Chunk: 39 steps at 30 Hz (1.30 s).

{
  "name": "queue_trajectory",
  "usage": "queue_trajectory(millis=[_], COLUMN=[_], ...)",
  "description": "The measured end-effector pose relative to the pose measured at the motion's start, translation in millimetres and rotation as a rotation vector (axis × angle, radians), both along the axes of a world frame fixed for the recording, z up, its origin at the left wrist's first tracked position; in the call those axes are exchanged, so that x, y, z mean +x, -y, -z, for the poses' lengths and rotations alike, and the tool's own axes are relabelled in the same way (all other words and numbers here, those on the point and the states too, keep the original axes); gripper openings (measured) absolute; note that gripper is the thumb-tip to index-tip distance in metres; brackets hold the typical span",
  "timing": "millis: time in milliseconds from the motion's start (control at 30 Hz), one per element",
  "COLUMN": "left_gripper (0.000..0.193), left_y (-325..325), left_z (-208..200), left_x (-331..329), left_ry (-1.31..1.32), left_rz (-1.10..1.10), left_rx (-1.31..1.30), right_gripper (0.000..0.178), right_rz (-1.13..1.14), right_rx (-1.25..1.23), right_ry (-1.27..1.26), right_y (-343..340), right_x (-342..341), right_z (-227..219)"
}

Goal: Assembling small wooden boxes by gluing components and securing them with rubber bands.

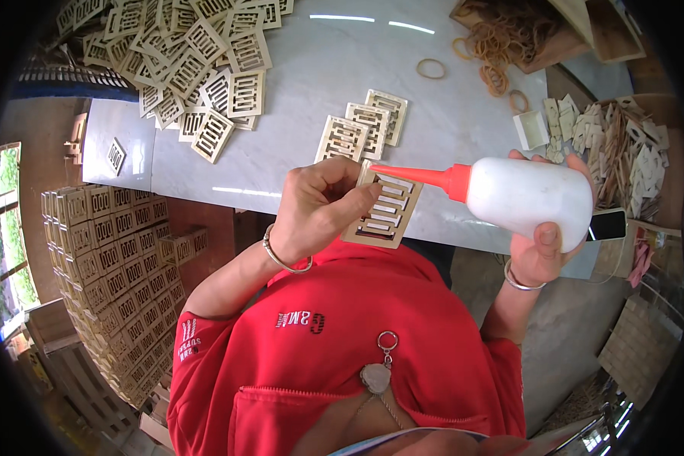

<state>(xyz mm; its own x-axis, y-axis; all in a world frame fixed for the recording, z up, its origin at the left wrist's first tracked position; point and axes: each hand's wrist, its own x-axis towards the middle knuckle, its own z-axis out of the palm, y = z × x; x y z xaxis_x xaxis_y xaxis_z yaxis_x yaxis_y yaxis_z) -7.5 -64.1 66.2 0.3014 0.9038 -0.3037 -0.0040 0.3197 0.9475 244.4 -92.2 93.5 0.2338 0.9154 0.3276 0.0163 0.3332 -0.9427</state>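
Note:
Between the thumb and fingers of my left hand [319,201] is a square wooden lattice panel [393,209], held tilted just off the table's near edge. My right hand [543,254] grips a white squeeze bottle [530,199] with a red cap and a long red nozzle [414,175]. The bottle lies nearly sideways, its nozzle tip at the panel's upper left corner by my left fingers. Whether anything comes out of the tip is too small to tell. Just beyond, three similar lattice panels [369,125] overlap on the table.
A large heap of lattice panels [197,57] covers the table's far left. Rubber bands [501,38] spill from a wooden box at the far right. A small white box [531,130], loose wooden pieces [623,137] and a phone [607,224] are at right. Stacked lattice boxes [114,266] rise at left.

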Motion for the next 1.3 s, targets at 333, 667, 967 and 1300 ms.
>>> queue_trajectory(millis=[333, 667, 967, 1300], left_gripper=[0.009, 0.008, 0.009, 0.01], left_y=[-3.2, -2.5, -3.6, -5.5], left_z=[1.8, 13.1, 14.7, 18.4], left_x=[-2.8, -2.1, 2.5, 3.5], left_ry=[0.078, 0.464, 0.565, 0.6], left_rz=[-0.031, -0.064, -0.074, -0.104], left_rx=[-0.02, -0.252, -0.329, -0.32], right_gripper=[0.079, 0.076, 0.074, 0.078], right_rz=[0.08, 0.133, 0.107, -0.057], right_rx=[-0.028, -0.018, -0.098, -0.084], right_ry=[0.032, -0.214, -0.377, -0.429], right_y=[10.1, 12.5, 9.3, 23.2], right_x=[28.2, 44.7, 48.2, 54.5], right_z=[-0.4, 21.8, 35.7, 43.2])
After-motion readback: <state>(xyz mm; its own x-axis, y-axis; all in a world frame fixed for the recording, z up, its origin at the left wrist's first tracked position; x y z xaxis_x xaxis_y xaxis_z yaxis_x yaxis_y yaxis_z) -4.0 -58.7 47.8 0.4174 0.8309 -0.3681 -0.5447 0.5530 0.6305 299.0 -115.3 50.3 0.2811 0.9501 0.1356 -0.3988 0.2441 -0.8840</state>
